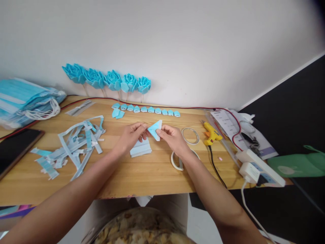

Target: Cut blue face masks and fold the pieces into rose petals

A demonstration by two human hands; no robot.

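Between my hands, above the middle of the table, is a light blue piece of mask fabric (153, 129) folded into a triangle with a white edge on its right. My right hand (171, 136) pinches it, thumb on its face. The fingers of my left hand (135, 134) are pressed together at its left tip. Under my left hand lies a flat stack of pale blue squares (141, 149). Behind, a row of small folded blue petals (144, 109) runs along the table, with a few looser petals (118, 113) at its left end.
Blue fabric roses (112, 80) on stems lean against the wall. Cut strips (76, 145), a bag of masks (25, 98) and a phone (17, 149) lie left. Tape rolls (190, 136), a yellow glue gun (211, 133) and a power strip (264, 168) sit right.
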